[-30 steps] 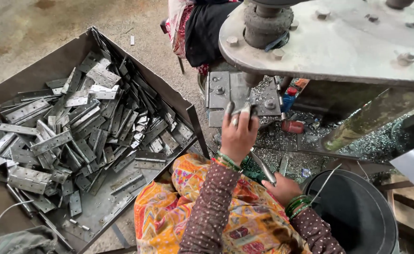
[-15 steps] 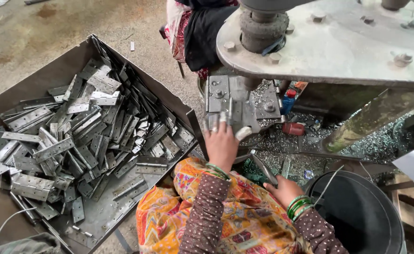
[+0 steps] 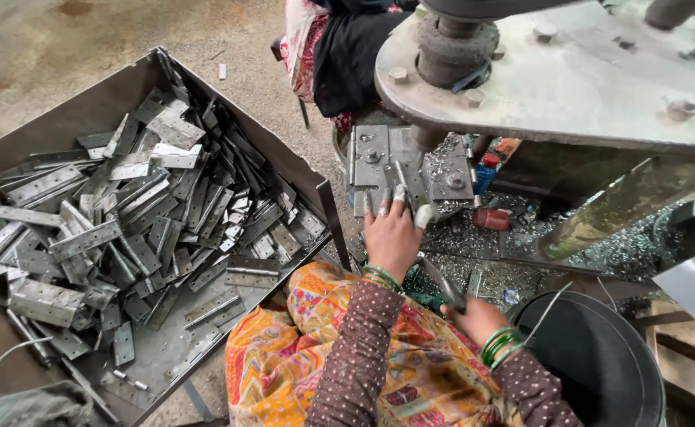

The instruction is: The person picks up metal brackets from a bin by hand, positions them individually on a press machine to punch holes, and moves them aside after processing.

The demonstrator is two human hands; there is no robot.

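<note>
Reaching forward, your left hand [image 3: 392, 231] lies back-up with its fingers spread and stretched out, the fingertips [image 3: 399, 192] resting on a flat grey metal strip [image 3: 407, 180] that sits on the press bed [image 3: 379, 154]; the hand is open on the piece, pressing rather than clasping it. Just beyond those fingertips stand the steel die blocks [image 3: 450, 170] with their bolts, strewn with bright metal shavings [image 3: 442, 150]. Directly above them hangs the heavy round plate of the press [image 3: 568, 79], with its thick column [image 3: 454, 51] at the near edge.

Your right hand [image 3: 478, 318] is drawn back close to your body, lower and to the right of the left one. It is closed around a slim dark metal tool [image 3: 440, 278], which slants up and to the left towards your left wrist. Green bangles [image 3: 499, 345] ring that right wrist, and another set [image 3: 382, 276] rings the left.

Right of your right hand stands a black round bucket [image 3: 600, 372]. Well off to the left of both hands, a big sheet-metal tray [image 3: 102, 103] on the floor holds a loose heap of grey hinges [image 3: 126, 229]. Beyond the press bed, another person's dark and patterned clothing [image 3: 339, 47] shows. Your lap under both forearms is covered in orange patterned cloth [image 3: 284, 356].
</note>
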